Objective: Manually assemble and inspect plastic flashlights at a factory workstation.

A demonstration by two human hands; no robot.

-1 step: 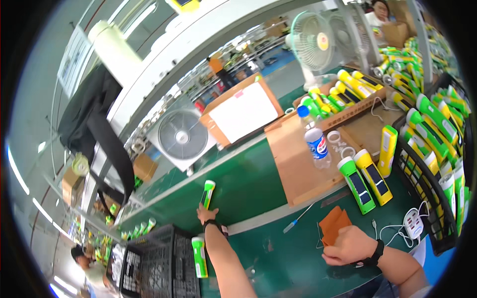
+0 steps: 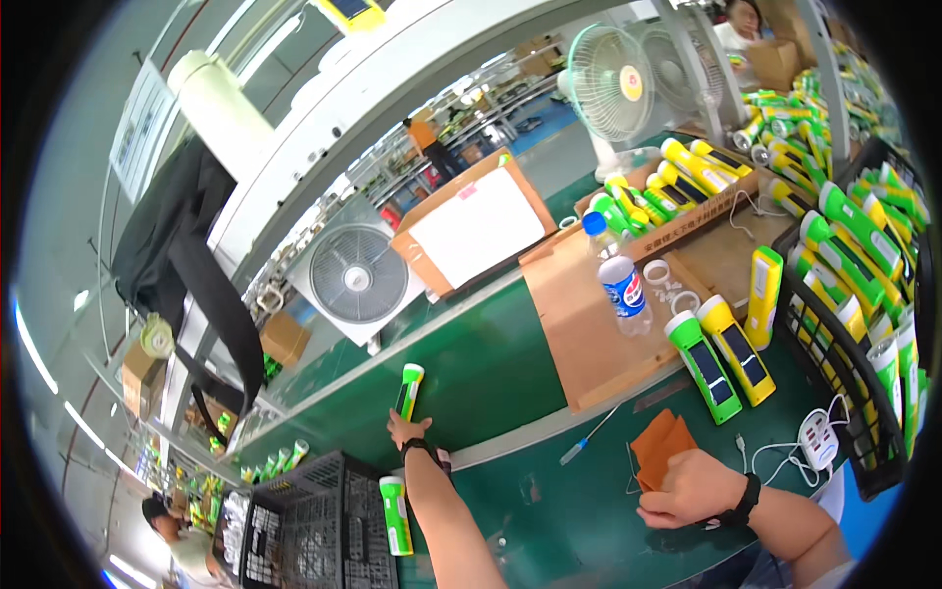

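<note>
A crate [image 2: 355, 520] stands left of a flashlight [image 2: 396, 515] — bottle [image 2: 626, 294] on cardboard [image 2: 549, 334], basket [image 2: 876, 476] far right.

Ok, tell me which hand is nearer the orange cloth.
Right. The right hand overlaps the lower edge of the orange cloth in view; the left hand is well off to the left, at the near end of a green flashlight.

- Lettering is printed on the label of the white-capped bottle [image 2: 625, 288].
- Dark characters are borne by the cardboard box [image 2: 702, 229] right of the bottle.
- A hub emblem is carried by the green fan [image 2: 630, 83] beyond the bottle.
</note>
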